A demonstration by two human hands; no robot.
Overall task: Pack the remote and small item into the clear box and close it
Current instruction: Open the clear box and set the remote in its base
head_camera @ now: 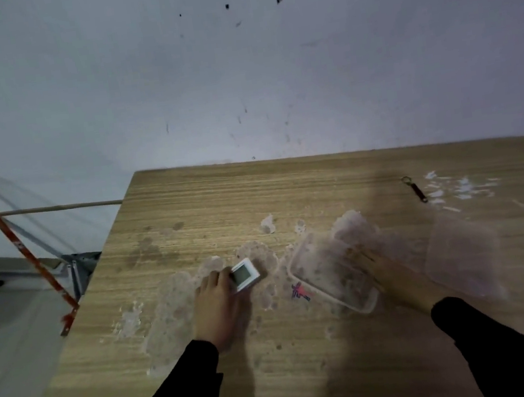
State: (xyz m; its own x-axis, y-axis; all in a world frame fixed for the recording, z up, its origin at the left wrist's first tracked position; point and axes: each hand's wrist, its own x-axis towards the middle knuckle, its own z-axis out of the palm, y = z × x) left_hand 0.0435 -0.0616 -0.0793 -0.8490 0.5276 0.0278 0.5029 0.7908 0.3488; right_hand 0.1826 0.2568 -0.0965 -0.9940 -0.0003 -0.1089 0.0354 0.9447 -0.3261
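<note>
Two hands: both down on the scuffed wood-grain worktop [189,214], black sleeves.
Left hand [215,299]: fingers curled round the near-left end of the small white rectangular remote with grey screen [244,274]; gripping it, remote looks to rest on the worktop.
Right hand [386,268]: laid flat, fingers spread, on the right rim of the clear rectangular plastic box [327,273]; steadying, not clenched.
Box: open, lidless, approx centre; long axis runs 11 to 5 o'clock.
Lid: clear plastic lid [463,258] lies flat at 3 o'clock of the box, blurred.
Key relation: box sits at 3 o'clock from the remote, near but apart; remote's long axis approx 11 to 5, roughly parallel to the box. Left hand is nearer and has it, so a short carry rightward should do.
Small item: dark slim keyring-like item [416,189] at 1 o'clock of the box, well apart; right hand nearer. Whether it's the task's item, can't tell.
Stage (my guess): first pack step, nothing inside yet.
</note>
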